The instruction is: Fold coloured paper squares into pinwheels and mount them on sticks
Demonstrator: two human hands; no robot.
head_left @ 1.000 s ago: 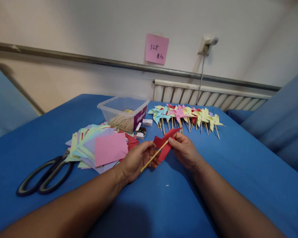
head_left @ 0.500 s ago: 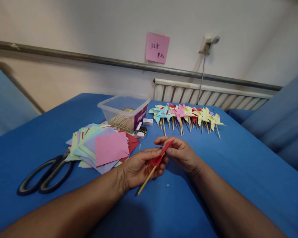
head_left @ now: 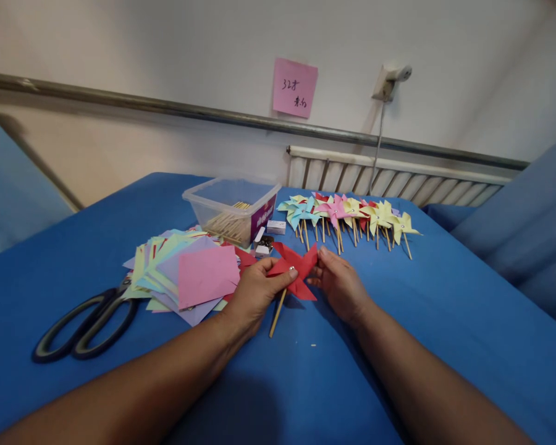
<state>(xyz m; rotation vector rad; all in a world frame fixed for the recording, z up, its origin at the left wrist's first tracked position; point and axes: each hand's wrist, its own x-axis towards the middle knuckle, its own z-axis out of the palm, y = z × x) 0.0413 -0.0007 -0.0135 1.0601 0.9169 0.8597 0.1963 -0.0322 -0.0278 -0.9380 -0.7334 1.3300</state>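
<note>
A red paper pinwheel (head_left: 301, 267) on a thin wooden stick (head_left: 278, 315) faces me, with a shiny pin head at its centre. My left hand (head_left: 254, 287) is closed on it, the thumb pressed beside the pin. At the pinwheel's right blade, my right hand (head_left: 340, 281) has its thumb and fingers curled around the paper edge. The hidden side of the blades and some fingertips cannot be made out. Left of my hands lies a pile of coloured paper squares (head_left: 208, 275), a pink one on top.
Large scissors (head_left: 86, 327) lie at the left, blades under the paper. A clear plastic tub (head_left: 199, 207) holds wooden sticks; small boxes (head_left: 276, 227) stand beside it, one open with pins (head_left: 265, 246). Several finished pinwheels (head_left: 347, 213) rest at the back right of the blue-covered table (head_left: 445, 296).
The pinwheel has turned from edge-on to face me, its blades now spread. My left thumb has come to its front, and my right hand has shifted to the right blade.
</note>
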